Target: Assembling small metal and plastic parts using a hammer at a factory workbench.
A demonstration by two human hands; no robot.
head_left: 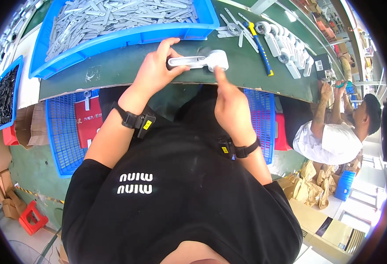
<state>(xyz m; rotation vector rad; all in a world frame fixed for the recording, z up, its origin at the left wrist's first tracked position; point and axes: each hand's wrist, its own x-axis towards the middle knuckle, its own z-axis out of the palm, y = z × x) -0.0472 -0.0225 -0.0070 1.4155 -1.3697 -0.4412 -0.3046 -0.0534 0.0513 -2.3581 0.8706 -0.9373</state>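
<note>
A light-grey plastic part [192, 62], with a long slotted handle and a round, cup-like head, is held level just above the bench's near edge. My left hand [154, 66] is closed on the handle's end, thumb on the near side and fingers on the far side. My right hand [232, 105] reaches up to the round head, its outstretched index fingertip touching the near side. The remaining right fingers are curled under and mostly hidden, and that hand is slightly blurred. Beyond the part stands a blue tray [127, 38] heaped with flat grey plastic strips [114, 20].
Right of the part lie a blue-and-yellow hammer [260, 48], loose grey strips [235, 30] and a row of similar round-headed parts [286, 46]. A blue tray of black pieces [6, 94] is at far left. Blue baskets [61, 141] sit below the bench. A co-worker [330, 136] works at right.
</note>
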